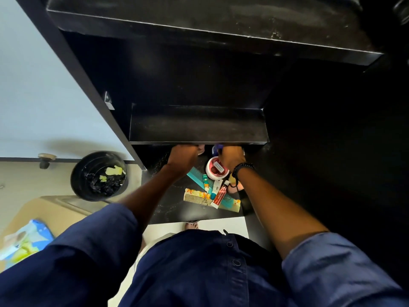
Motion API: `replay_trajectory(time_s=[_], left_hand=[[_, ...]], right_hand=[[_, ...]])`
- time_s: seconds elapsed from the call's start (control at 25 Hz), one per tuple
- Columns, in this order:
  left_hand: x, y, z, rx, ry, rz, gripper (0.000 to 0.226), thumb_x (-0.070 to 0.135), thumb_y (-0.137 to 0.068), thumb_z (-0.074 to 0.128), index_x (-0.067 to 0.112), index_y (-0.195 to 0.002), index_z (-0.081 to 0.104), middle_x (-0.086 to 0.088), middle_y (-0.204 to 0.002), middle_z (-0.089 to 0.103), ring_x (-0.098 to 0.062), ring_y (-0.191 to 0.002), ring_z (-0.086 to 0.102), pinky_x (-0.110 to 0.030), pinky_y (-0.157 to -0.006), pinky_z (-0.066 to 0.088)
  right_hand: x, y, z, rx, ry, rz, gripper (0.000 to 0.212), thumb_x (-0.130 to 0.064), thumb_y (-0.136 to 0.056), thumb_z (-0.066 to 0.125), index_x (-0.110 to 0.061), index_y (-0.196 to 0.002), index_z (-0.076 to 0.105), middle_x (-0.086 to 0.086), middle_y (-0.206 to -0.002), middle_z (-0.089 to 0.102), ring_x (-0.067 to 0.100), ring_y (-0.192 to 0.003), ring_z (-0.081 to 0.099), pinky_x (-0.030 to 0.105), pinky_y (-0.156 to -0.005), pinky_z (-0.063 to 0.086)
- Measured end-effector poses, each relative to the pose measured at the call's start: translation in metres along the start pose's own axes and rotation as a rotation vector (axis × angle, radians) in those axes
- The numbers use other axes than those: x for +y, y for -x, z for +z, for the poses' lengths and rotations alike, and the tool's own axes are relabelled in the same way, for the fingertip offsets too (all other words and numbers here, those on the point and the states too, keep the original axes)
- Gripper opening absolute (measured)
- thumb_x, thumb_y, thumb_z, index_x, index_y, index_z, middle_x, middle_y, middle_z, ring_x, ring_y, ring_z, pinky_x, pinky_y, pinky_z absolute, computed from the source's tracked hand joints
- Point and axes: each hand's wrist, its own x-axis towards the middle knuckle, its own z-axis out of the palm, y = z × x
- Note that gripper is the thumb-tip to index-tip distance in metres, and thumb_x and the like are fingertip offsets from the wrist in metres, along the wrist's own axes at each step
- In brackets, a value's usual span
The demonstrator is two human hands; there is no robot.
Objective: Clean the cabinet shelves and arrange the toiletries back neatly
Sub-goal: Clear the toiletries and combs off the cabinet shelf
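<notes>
I look down into a black cabinet. Its top shelf [199, 21] and middle shelf [197, 127] are bare and dusty. On the bottom shelf [170, 209] lie a red-and-white round jar [215, 168], a teal comb [195, 177], a beige patterned comb [194, 196], a red tube [221, 194] and a small white tube [215, 187]. My left hand [182, 157] and my right hand [231, 157] reach under the middle shelf's front edge. That edge hides the fingers of both. A purple item [217, 149] shows beside my right hand.
A black waste bin [99, 176] with scraps stands on the floor to the left of the cabinet. A blue and yellow packet [24, 242] lies at the lower left. A pale wall runs along the left. My dark blue shirt fills the foreground.
</notes>
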Motion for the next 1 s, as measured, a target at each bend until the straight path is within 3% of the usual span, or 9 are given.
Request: replay_trajectory(time_s=[0.08,0.2,0.32,0.52,0.64,0.84,0.96,1.0], left_hand=[[-0.019,0.007,-0.002,0.033,0.02,-0.075,0.027,0.021,-0.093,0.053,0.01,-0.117,0.06,-0.011,-0.113,0.066,-0.025,-0.1,0.062,-0.03,-0.081,0.047],[-0.045,0.02,-0.005,0.094,0.07,-0.176,0.029,0.016,-0.096,0.049,0.008,-0.122,0.055,-0.015,-0.124,0.058,-0.029,-0.115,0.054,-0.032,-0.096,0.042],[-0.072,0.024,-0.007,0.031,0.115,-0.297,0.032,0.018,-0.098,0.043,0.006,-0.126,0.053,-0.015,-0.128,0.055,-0.029,-0.12,0.051,-0.024,-0.091,0.042],[-0.084,0.032,-0.013,0.045,0.132,-0.301,0.033,0.012,-0.1,0.04,-0.001,-0.128,0.05,-0.022,-0.134,0.049,-0.033,-0.126,0.043,-0.036,-0.106,0.034],[-0.083,0.03,-0.012,0.053,0.1,-0.271,0.029,0.014,-0.099,0.043,0.002,-0.124,0.052,-0.02,-0.129,0.052,-0.031,-0.12,0.048,-0.035,-0.101,0.039],[-0.074,0.037,-0.019,-0.017,-0.057,-0.271,0.032,0.024,-0.098,0.046,0.005,-0.12,0.06,-0.016,-0.123,0.06,-0.03,-0.114,0.055,-0.016,-0.073,0.041],[-0.072,0.042,-0.022,-0.033,0.003,-0.314,0.028,0.017,-0.096,0.048,0.002,-0.115,0.062,-0.018,-0.116,0.064,-0.033,-0.108,0.059,-0.025,-0.083,0.048],[-0.067,0.045,-0.026,-0.055,-0.084,-0.289,0.024,0.014,-0.095,0.049,0.004,-0.112,0.063,-0.015,-0.111,0.065,-0.029,-0.103,0.061,-0.029,-0.085,0.048]], right_hand=[[-0.001,-0.002,-0.001,0.004,0.016,-0.002,0.023,-0.013,-0.096,0.047,-0.008,-0.11,0.064,0.014,-0.123,0.061,0.031,-0.117,0.053,0.037,-0.101,0.04],[-0.003,-0.005,0.0,-0.002,0.027,0.014,0.024,-0.013,-0.096,0.045,-0.007,-0.11,0.064,0.014,-0.121,0.062,0.031,-0.116,0.054,0.037,-0.097,0.042],[-0.01,-0.004,0.002,0.034,-0.007,0.022,0.026,-0.014,-0.097,0.043,-0.008,-0.114,0.062,0.014,-0.122,0.061,0.032,-0.117,0.053,0.039,-0.099,0.041],[-0.042,-0.001,0.006,0.04,-0.189,-0.077,0.024,-0.012,-0.096,0.043,-0.004,-0.107,0.063,0.017,-0.117,0.061,0.032,-0.114,0.054,0.035,-0.095,0.039],[-0.062,-0.001,0.008,-0.004,-0.207,-0.153,0.026,-0.015,-0.099,0.041,-0.002,-0.113,0.06,0.017,-0.12,0.06,0.032,-0.114,0.054,0.034,-0.096,0.039],[-0.086,-0.006,0.013,-0.12,-0.305,-0.136,0.026,-0.022,-0.1,0.039,-0.009,-0.115,0.056,0.013,-0.115,0.058,0.027,-0.109,0.055,0.03,-0.085,0.041],[-0.101,-0.011,0.015,-0.124,-0.369,-0.107,0.027,-0.024,-0.098,0.042,-0.012,-0.119,0.054,0.013,-0.124,0.055,0.03,-0.116,0.051,0.033,-0.094,0.04],[-0.106,-0.012,0.014,-0.129,-0.362,-0.109,0.027,-0.023,-0.098,0.043,-0.011,-0.119,0.054,0.014,-0.126,0.055,0.031,-0.118,0.05,0.035,-0.097,0.04]])
